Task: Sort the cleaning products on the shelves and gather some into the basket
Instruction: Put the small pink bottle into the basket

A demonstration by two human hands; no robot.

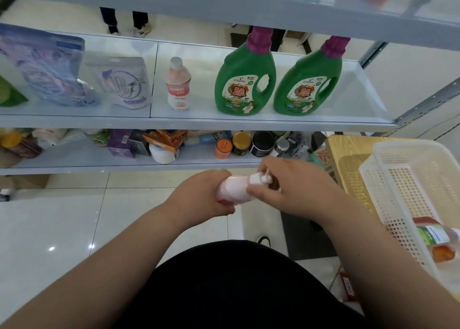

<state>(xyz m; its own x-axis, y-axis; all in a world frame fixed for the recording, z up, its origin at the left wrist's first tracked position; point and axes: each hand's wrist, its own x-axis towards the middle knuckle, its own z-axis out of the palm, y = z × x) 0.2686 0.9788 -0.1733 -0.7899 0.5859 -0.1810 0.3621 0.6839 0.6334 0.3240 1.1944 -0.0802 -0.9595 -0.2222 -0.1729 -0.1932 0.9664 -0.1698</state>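
Person stands before the shelf [199,122]. The pump bottle [234,189] is held in mid-air over the floor, well left of the basket [398,159].

Left grip [206,191]: fingers curled round the bottle's pink body, closed on it.
Right grip [286,186]: curled over the white pump head, pinching it. How tightly, cannot tell.

The basket sits on a wooden surface [346,152]. One labelled bottle [435,239] lies on its side inside it. Two green jugs [245,79] stand side by side on the shelf, left of the basket and further back.

Step in hand (judgement): the pump head is probably being checked or twisted locked before the bottle goes into the basket.

To do it well:
- Left grip acts as a firm anchor on the body; only the right turns the head.
- No downward press on the pump, nozzle kept away from the body, so that nothing squirts.
- Then carry it right to the basket and lay it beside the lying bottle, not on it.

Risks: the smooth body could slip, and an unlocked pump could leak in the basket.
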